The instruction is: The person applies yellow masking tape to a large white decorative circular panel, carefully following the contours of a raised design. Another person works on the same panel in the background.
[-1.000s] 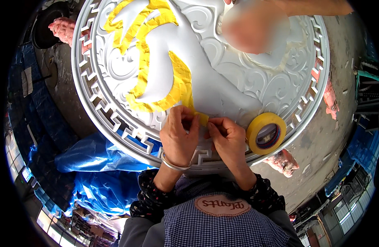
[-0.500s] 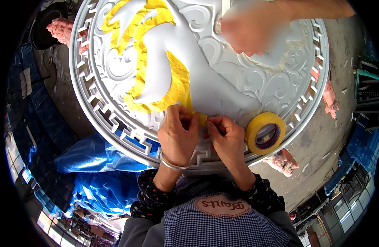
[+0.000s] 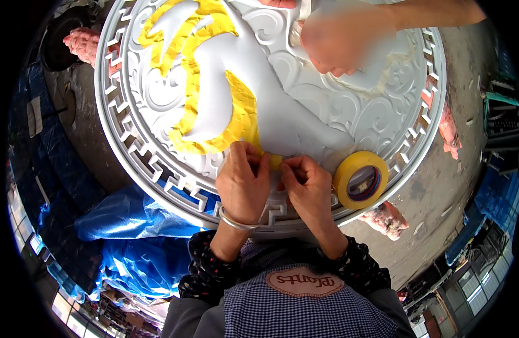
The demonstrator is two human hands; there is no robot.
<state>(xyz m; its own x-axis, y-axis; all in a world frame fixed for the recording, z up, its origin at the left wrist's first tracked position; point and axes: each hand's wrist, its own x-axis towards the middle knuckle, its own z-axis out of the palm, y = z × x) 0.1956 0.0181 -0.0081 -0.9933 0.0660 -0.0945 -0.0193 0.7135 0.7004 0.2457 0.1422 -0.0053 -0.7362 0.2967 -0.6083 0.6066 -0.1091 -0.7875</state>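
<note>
A large round relief panel point(image 3: 310, 101), light grey with carved scrolls and a fretwork rim, lies in front of me. Strips of yellow masking tape point(image 3: 244, 115) follow the outlines of a smooth raised figure on its left half. My left hand point(image 3: 242, 183), a bangle at its wrist, pinches one end of a short tape piece point(image 3: 276, 162) near the panel's near edge. The other end is between the thumb and finger of my right hand point(image 3: 307, 186). Right beside that hand, a roll of yellow tape point(image 3: 342, 179) rests on the panel's rim.
Another person's hand point(image 3: 335, 48) works at the panel's far right, with fingers of a second hand point(image 3: 277, 3) at the far edge. Pinkish wrapped supports point(image 3: 386, 219) show under the panel. Blue plastic sheeting point(image 3: 141, 253) lies at the lower left, above the concrete floor point(image 3: 423, 225).
The panel and tape roll appear shifted very slightly left. Fingers of the other person's second hand have come in at the far edge. My hands keep their pinch on the tape piece.
</note>
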